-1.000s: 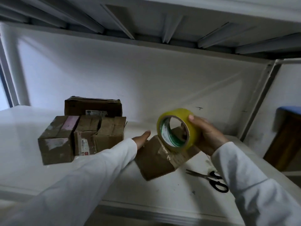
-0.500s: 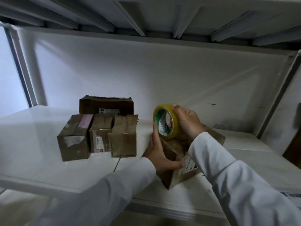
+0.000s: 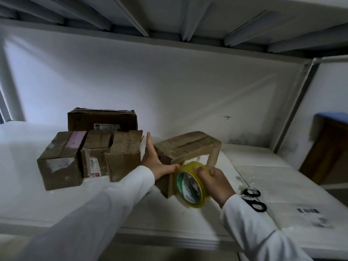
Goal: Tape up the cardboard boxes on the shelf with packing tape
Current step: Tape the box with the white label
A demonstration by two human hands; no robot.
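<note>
The right hand (image 3: 214,180) grips a yellow roll of packing tape (image 3: 192,185), with its fingers curled over the top of the roll. The roll is held against the near end of a brown cardboard box (image 3: 186,147). A strip of tape (image 3: 212,157) runs up from the roll along the right corner of that box. The left hand (image 3: 153,159) lies flat on the left side of the same box, fingers straight and pointing far, with the thumb on the near edge.

The box sits on a white metal shelf (image 3: 37,204). Just to its left stand three small brown boxes (image 3: 92,157) in a row, touching each other. A bigger brown box (image 3: 102,120) sits behind them by the far wall. Black-handled scissors (image 3: 253,199) lie on the shelf to the right of the hands.
</note>
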